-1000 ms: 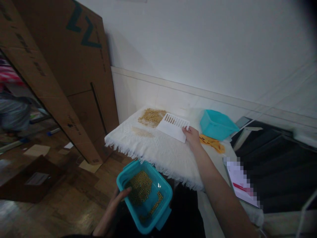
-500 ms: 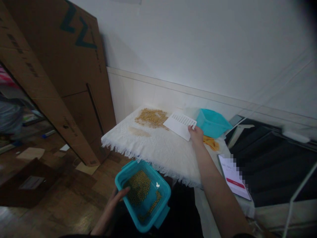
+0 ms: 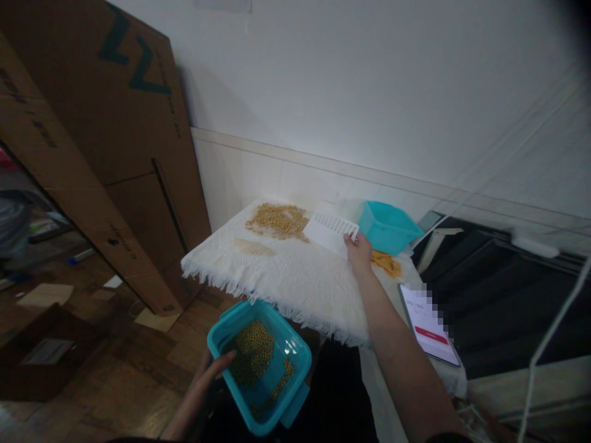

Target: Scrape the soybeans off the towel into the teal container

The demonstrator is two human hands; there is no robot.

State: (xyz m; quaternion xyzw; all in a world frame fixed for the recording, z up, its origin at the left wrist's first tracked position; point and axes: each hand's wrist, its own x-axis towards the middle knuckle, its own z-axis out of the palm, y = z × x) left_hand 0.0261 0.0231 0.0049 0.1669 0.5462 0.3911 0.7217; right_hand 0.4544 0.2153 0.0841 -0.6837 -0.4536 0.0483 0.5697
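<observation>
Head view: found white slotted scoop (image 3: 325,239) right of far bean pile (image 3: 277,220) on white cloth (image 3: 305,292); judged light, stiff, best held by right edge. Judged near teal tub (image 3: 281,346) heavier, smooth, best held at rim. Noted right hand (image 3: 359,251) pinching scoop edge, left hand (image 3: 213,373) clasping tub's left rim, fingers hidden.

No words can be read. Carton (image 3: 87,123): green zigzag mark (image 3: 146,85), blurred print (image 3: 122,243). Device (image 3: 422,311): red bar (image 3: 431,335), illegible text. Floor box (image 3: 28,329): label (image 3: 48,351), illegible.
</observation>
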